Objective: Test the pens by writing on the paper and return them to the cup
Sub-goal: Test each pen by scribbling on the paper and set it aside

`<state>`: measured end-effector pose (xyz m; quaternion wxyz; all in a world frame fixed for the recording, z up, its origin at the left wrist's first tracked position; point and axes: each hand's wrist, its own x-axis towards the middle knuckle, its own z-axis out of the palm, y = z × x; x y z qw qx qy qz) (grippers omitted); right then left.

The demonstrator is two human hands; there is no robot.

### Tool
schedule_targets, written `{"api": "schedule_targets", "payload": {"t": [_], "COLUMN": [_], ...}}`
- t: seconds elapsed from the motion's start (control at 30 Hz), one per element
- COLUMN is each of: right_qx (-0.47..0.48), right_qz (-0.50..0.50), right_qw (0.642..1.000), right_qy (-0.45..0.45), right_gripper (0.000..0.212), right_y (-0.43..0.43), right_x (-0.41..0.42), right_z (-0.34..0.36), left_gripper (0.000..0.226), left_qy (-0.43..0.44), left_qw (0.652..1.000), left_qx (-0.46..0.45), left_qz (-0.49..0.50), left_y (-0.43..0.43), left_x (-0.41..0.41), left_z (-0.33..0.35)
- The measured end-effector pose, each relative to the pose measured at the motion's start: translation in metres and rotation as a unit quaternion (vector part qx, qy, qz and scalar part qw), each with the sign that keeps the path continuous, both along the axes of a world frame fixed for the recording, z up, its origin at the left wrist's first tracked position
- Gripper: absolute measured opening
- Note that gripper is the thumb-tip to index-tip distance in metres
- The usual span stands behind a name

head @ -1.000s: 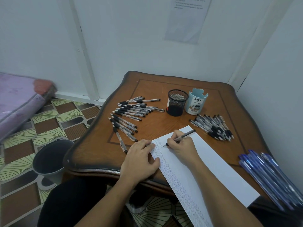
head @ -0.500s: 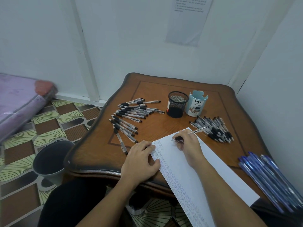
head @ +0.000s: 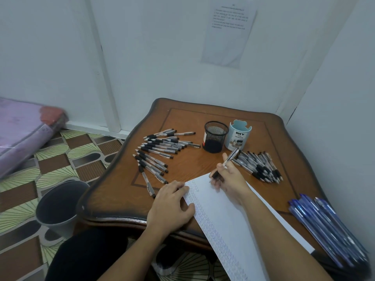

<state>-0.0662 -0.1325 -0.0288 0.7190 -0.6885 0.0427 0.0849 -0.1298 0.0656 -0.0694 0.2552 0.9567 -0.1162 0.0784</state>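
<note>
I note the left hand (head: 171, 205) flat, fingers relaxed, on the left edge of the paper (head: 223, 218). The right hand (head: 231, 182) pinches the pen (head: 231, 157) at its black grip. The barrel slants up past the fingertips, and the tip seems just clear of the sheet.

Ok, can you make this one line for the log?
right hand: holds black-grip clear pen, tip at white paper sheet | left hand: rests on paper edge | black mesh cup: beyond paper

A home room: wrapped mattress (head: 24, 134), patterned floor (head: 60, 165), wooden table (head: 113, 195).
</note>
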Motion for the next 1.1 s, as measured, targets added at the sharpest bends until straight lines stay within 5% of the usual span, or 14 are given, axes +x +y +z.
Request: {"api": "schedule_targets", "payload": {"t": [0.1, 0.23, 0.53, 0.6, 0.7, 0.87, 1.1], "right_qx": [-0.062, -0.039, -0.114, -0.226, -0.437, -0.582, -0.514], "right_qz": [0.023, 0.013, -0.046, -0.093, -0.133, -0.193, -0.230], "right_qw": [0.998, 0.999, 0.992, 0.968, 0.883, 0.784, 0.827], "right_qy": [-0.019, -0.017, -0.035, -0.059, -0.104, -0.093, -0.005], "right_gripper": [0.038, 0.063, 0.040, 0.027, 0.008, 0.021, 0.024], "right_y": [-0.006, -0.015, -0.029, -0.037, -0.056, -0.085, -0.127], "right_x": [0.002, 0.003, 0.006, 0.011, 0.019, 0.034, 0.041], "right_z": [0.009, 0.013, 0.011, 0.012, 0.020, 0.038, 0.023], "left_gripper": [0.075, 0.067, 0.071, 0.075, 0.077, 0.080, 0.082], "left_qy": [0.003, 0.016, 0.005, 0.008, 0.014, 0.013, 0.019], "left_qw": [1.000, 1.000, 1.000, 1.000, 1.000, 1.000, 1.000], "left_qx": [-0.001, 0.004, -0.001, 0.003, 0.003, -0.006, -0.004], "left_qz": [0.001, 0.000, 0.001, 0.000, 0.000, 0.008, 0.008], "left_y": [0.000, 0.001, 0.000, 0.000, 0.000, 0.000, -0.001], "left_x": [0.001, 0.001, 0.000, -0.001, -0.001, 0.000, 0.001], "left_z": [0.000, 0.001, 0.000, 0.001, 0.002, 0.000, -0.001]}}
